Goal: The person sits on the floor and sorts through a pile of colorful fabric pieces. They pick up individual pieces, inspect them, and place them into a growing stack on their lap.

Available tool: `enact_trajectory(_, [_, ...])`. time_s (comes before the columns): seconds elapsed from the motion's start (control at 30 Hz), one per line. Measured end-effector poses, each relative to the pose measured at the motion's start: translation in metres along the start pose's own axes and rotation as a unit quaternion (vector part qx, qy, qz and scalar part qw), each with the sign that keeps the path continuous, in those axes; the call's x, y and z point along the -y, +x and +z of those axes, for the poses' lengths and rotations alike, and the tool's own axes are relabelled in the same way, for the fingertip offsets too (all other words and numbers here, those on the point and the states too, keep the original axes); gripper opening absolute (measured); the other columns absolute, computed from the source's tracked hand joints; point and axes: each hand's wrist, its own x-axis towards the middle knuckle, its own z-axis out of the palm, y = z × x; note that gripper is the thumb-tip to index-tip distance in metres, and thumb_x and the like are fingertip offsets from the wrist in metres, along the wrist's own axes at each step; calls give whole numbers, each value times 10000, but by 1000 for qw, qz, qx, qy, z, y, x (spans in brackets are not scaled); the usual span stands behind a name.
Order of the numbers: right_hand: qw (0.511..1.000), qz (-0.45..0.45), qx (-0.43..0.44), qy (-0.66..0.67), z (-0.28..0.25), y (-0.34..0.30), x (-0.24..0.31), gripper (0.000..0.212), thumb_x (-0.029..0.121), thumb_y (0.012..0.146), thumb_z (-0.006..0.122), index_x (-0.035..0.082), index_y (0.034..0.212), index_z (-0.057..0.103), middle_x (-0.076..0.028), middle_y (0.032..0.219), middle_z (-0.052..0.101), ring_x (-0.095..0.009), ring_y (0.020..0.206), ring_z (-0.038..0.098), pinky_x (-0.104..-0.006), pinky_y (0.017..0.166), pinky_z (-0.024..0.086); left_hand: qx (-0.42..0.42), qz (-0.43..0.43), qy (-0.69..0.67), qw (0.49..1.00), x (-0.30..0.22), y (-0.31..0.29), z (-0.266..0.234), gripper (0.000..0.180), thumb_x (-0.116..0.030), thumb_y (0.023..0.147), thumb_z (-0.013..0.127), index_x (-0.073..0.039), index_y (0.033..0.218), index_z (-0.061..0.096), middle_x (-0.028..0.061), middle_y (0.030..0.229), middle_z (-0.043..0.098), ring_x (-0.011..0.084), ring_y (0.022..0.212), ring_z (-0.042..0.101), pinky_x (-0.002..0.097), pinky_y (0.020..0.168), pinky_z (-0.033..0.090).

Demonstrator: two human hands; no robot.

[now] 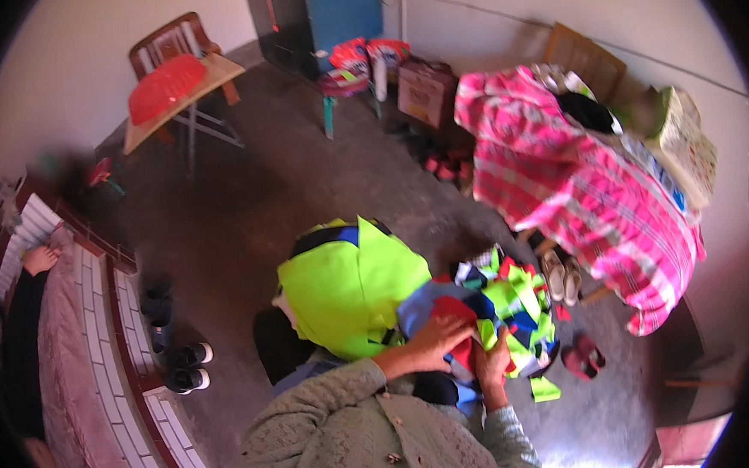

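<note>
Head view. Bare grey concrete floor [303,195], pale plastered walls; a tiled ledge [133,352] runs along the left.

The left hand [433,342] lies flat on a red cloth piece [458,315], fingers spread over it rather than closed. The right hand [491,366] pinches the edge of the heap of cut fabric pieces [516,311] in green, blue and red, which rests in the lap. Just left of the heap sits 1 bulky lime-green bundle [352,291], touching it.

Around: 1 folding table [186,100] carrying 1 red basket [164,85], 1 brown chair [178,36] behind it, 1 blue cabinet [339,9], 1 cardboard box [426,89], 1 pink checked cloth [586,195] draped at right. 2 dark shoes [185,367] stand beside the ledge; 1 red sandal [583,357] lies by the heap.
</note>
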Motion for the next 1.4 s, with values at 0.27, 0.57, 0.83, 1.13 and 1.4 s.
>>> enact_trajectory(0.27, [999, 0, 5, -52, 10, 2, -12, 499, 253, 696, 736, 30, 1044, 457, -228, 802, 578, -452, 761, 556, -484, 624, 434, -99, 20, -11, 995, 11, -10, 10, 256, -120, 653, 665, -106, 902, 607, 77, 1081, 551, 263, 1034, 516, 392, 870, 389])
enact_trajectory(0.57, [999, 15, 3, -50, 10, 2, -14, 544, 327, 713, 731, 37, 1080, 455, -249, 794, 589, -450, 772, 571, -475, 627, 436, -128, -3, -44, 991, 9, -11, 11, 169, -106, 683, 655, -98, 838, 589, 58, 902, 592, 255, 905, 560, 385, 804, 416])
enact_trajectory(0.83, [997, 53, 29, 49, 12, 6, -31, 571, 219, 682, 754, 9, 1129, 467, -203, 910, 612, -376, 842, 593, -419, 736, 463, -182, -6, -46, 982, -5, -14, 1, 169, -67, 682, 651, -86, 809, 540, 81, 772, 571, 282, 794, 553, 391, 735, 420])
enact_trajectory(1.13, [935, 106, 88, 328, 2, 15, -34, 378, 66, 712, 695, 23, 1047, 525, -70, 947, 606, -171, 812, 576, -288, 736, 461, -225, -1, -51, 973, -9, -17, -6, 234, -32, 672, 656, -81, 876, 553, 105, 809, 553, 309, 823, 550, 402, 746, 437])
enact_trajectory(1.4, [966, 71, 88, 234, 1, 14, -42, 393, 54, 725, 698, 22, 1077, 526, -61, 941, 603, -156, 831, 573, -278, 746, 460, -306, -47, -53, 949, -13, -28, -41, 207, -5, 727, 608, -59, 917, 544, 118, 846, 571, 314, 794, 558, 386, 707, 455])
